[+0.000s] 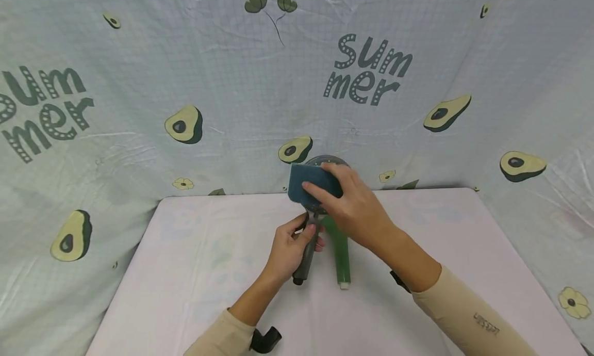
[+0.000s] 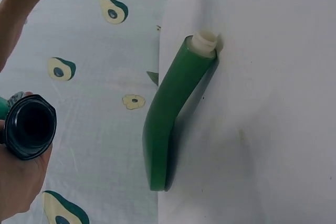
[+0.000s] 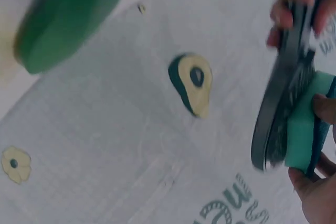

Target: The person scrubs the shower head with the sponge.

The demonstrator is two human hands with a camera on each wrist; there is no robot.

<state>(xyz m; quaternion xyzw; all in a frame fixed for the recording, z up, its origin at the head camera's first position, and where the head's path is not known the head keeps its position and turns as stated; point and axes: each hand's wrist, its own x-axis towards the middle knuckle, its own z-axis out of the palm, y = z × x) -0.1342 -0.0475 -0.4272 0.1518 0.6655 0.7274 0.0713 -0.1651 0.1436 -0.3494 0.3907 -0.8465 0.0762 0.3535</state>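
Note:
My left hand (image 1: 289,248) grips the handle of a dark grey shower head (image 1: 305,263), which I hold up above the table with its round head at the top. The right hand (image 1: 359,207) holds a sponge (image 1: 297,183), dark blue on the outer side and teal on the other. In the right wrist view the teal side of the sponge (image 3: 302,135) lies against the nozzle face of the shower head (image 3: 273,114). A green shower head (image 1: 342,258) with a white threaded end lies on the table just beside the left hand.
The table (image 1: 209,263) has a pale pink-white cover. Behind and at both sides hangs a light cloth (image 1: 241,87) printed with avocados and "summer" lettering. Black straps or mounts (image 1: 266,340) show at both wrists.

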